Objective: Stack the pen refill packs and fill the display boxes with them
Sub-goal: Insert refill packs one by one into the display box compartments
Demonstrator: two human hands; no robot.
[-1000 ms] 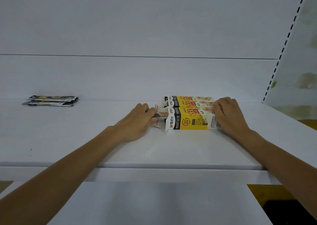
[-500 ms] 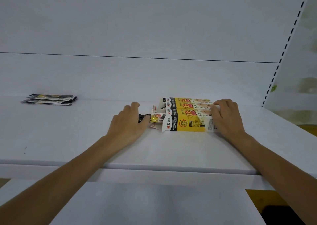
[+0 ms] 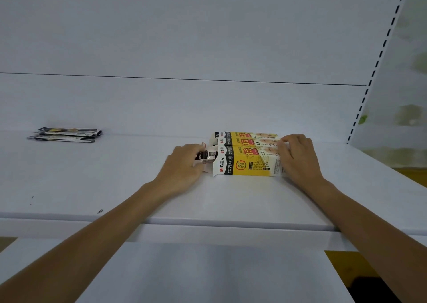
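Note:
Yellow, white and black display boxes (image 3: 248,161) lie side by side on the white shelf (image 3: 115,182), their open ends facing left. My left hand (image 3: 182,168) pinches a bundle of pen refill packs (image 3: 206,156) whose dark ends stick out of the front box's open left end. My right hand (image 3: 298,157) presses on the right end of the boxes, fingers curled over the top edge. A loose pile of refill packs (image 3: 65,134) lies far left, against the back wall.
The shelf's front edge (image 3: 208,222) runs across the view, with a lower white shelf (image 3: 196,270) beneath it. A slotted upright (image 3: 374,71) bounds the shelf on the right. Small dark specks (image 3: 31,200) dot the shelf near the left front.
My left hand has drawn back to the left from the box's open end, and the dark ends of the refill packs now show between its fingers. My right hand stays on the box.

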